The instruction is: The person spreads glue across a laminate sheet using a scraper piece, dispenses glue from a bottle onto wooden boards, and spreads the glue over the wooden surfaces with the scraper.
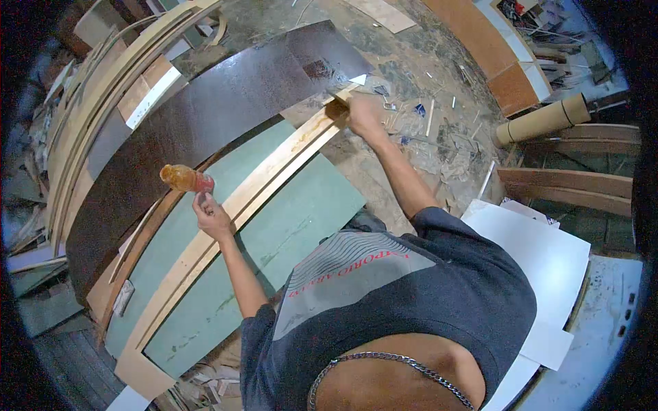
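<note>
My left hand (214, 218) is closed around the lower end of a bottle (185, 179) of amber glue, with a reddish part near my fingers. It is raised over a long wooden strip (257, 175), which lies across a pale green board (295, 222). My right hand (367, 115) is at the strip's far end, smeared by motion. Its fingers look closed on a small flat tan piece, whose kind I cannot make out. Wet amber glue (308, 133) is streaked along the strip just before this hand.
A dark curved panel (205, 96) lies beyond the green board. Curved wooden strips (89, 130) are stacked at the left. Scraps litter the floor (445, 137). A cardboard tube (545, 120) and white sheets (534, 253) are on the right.
</note>
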The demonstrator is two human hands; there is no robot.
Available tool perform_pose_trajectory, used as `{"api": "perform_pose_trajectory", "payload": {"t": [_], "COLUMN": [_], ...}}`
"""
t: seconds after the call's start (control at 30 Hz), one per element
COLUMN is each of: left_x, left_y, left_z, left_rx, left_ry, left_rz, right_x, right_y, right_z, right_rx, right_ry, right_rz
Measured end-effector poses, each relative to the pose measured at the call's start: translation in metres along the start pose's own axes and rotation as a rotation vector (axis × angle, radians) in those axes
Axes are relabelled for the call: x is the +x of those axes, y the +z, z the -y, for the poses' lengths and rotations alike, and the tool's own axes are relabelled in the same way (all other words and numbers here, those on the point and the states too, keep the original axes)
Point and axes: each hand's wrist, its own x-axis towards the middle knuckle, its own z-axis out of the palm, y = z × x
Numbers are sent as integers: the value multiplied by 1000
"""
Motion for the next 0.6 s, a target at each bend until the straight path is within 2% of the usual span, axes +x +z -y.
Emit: {"api": "perform_pose_trajectory", "payload": {"t": [0.17,0.37,0.47,0.53,0.6], "left_x": [2,2,-1,1,3], "left_y": [5,9,3,0,0], "left_z": [8,12,10,13,19], "left_rx": [-68,-116,-123,-138,-204], "left_ry": [-38,9,14,31,-8], "left_rz": [-25,-56,-58,-18,-16], "right_x": [-29,-57,-28,-21,-6], "right_y": [13,18,23,10,-12], "right_z": [51,110,104,86,72], "right_rx": [-30,72,180,526,338], "right_ry": [-29,-237,-260,-381,-255], "right_rz": [67,222,363,87,268]}}
